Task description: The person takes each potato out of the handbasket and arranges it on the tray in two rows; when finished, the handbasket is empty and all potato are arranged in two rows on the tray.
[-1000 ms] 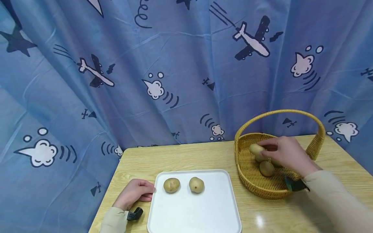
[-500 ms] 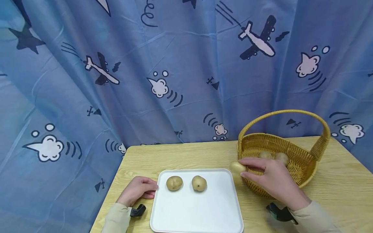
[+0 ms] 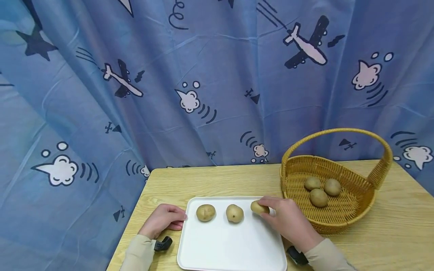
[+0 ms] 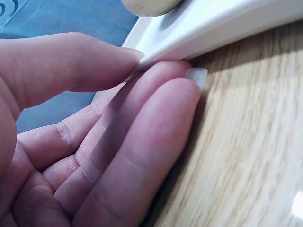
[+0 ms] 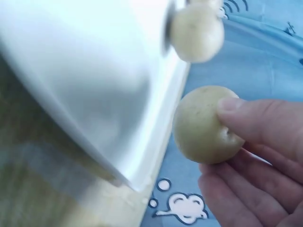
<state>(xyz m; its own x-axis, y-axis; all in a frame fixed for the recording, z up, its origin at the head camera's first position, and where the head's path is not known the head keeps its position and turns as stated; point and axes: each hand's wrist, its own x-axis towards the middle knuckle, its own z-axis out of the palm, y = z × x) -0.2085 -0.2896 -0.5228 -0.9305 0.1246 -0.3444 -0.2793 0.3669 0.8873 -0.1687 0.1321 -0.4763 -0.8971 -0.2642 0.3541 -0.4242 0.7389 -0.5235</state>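
My right hand [image 3: 288, 220] pinches a potato [image 5: 203, 125] between thumb and fingers. That potato is at the far right corner of a white tray [image 3: 230, 248]; whether it touches the tray I cannot tell. Two more potatoes lie along the tray's far side: one with scuffed skin [image 3: 205, 212] on the left and a rounder one [image 3: 234, 213] in the middle. At the tray's left edge my left hand [image 3: 165, 218] grips the rim, the thumb [image 4: 104, 64] on top and the fingertips against its side, as the left wrist view shows.
A wicker basket [image 3: 295, 210] with a tall arched handle stands right of the tray. Inside it are three potatoes [image 3: 318, 197]. Both stand on a wooden table [image 3: 217, 180], and a blue printed curtain [image 3: 217, 94] hangs behind it.
My right hand has taken a potato out of the basket and carried it left to the tray's far right corner. The left hand has stayed at the tray's left rim.
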